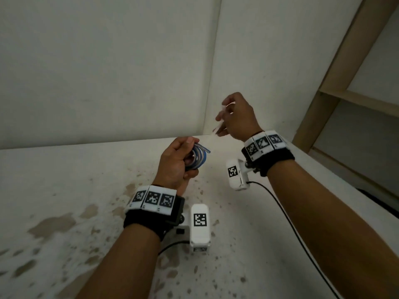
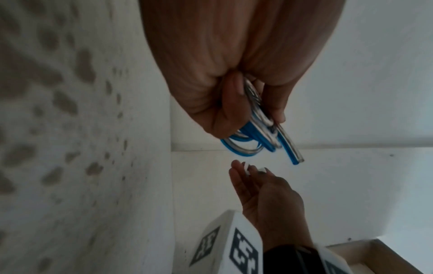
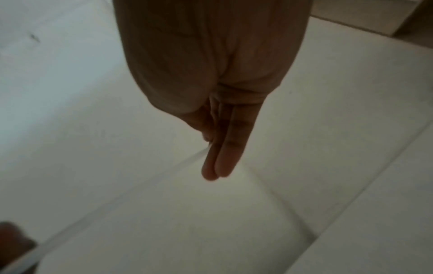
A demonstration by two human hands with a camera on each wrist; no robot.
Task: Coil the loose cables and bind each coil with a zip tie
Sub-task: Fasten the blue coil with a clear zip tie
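— The left hand [image 1: 176, 162]?
— Raised above the stained table [image 1: 64, 212], fingers curled around a coiled blue-and-clear cable [image 1: 199, 157]; one cut end pokes out past the fingertips.

— And the right hand [image 1: 236, 117]?
— Held higher, near the wall corner, thumb and forefinger pinching a pale, blurred zip tie [image 1: 218, 126], the other fingers straight.

— Any writing?
— Only black-and-white square markers on both wristbands [image 1: 151, 198]; nothing readable.

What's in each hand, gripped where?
Left hand grips the blue-and-clear cable coil by its near side. Right hand pinches a pale zip tie mid-length.
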